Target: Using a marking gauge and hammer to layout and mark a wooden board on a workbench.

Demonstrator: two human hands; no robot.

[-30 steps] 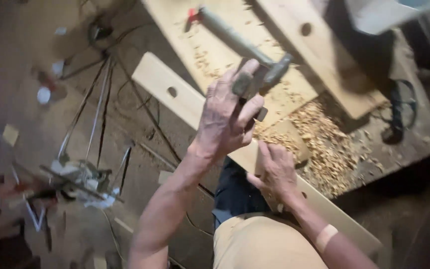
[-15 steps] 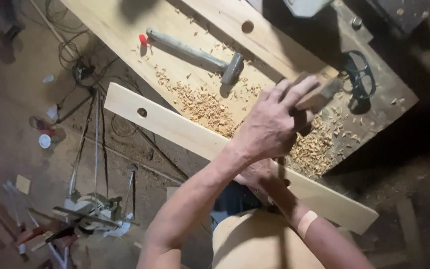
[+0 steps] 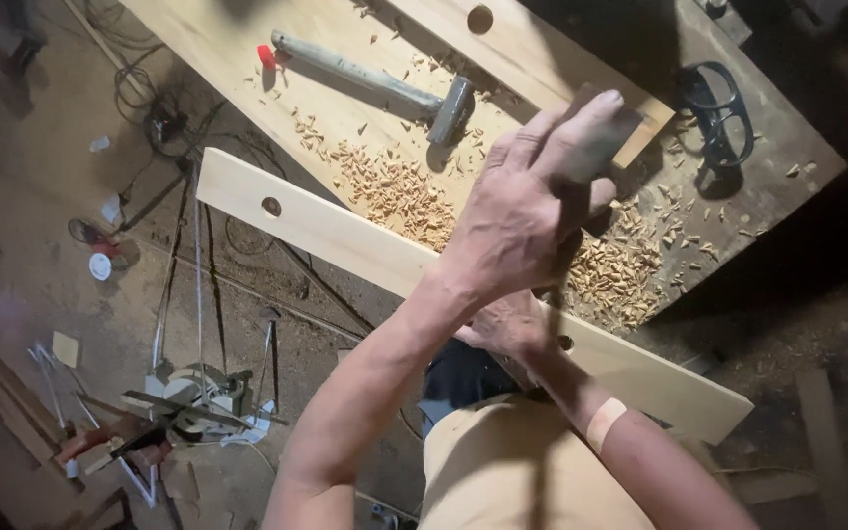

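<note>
Since half a second ago the left hand (image 3: 532, 211) has let the hammer (image 3: 375, 80) lie on the wide board (image 3: 238, 59) and risen to centre frame, and the view has tilted a little.

Head view: the left hand is raised at centre right, fingers curled together, fingertips over the end of the upper plank (image 3: 542, 59); whether it grips anything I cannot tell. Beneath it, lower centre, the right hand (image 3: 507, 329) rests on the narrow plank (image 3: 345, 231) near a small hole; it is mostly hidden, so its state is unclear. A bandage (image 3: 605, 424) wraps that forearm. This plank runs from middle left to lower right, with another hole near its left end. Up and left of both hands lies the hammer, well apart from them, red-tipped handle to the upper left, head toward the left hand. Chips (image 3: 395, 186) are strewn between hammer and hands. Black-handled tool (image 3: 718, 113) at upper right
</note>
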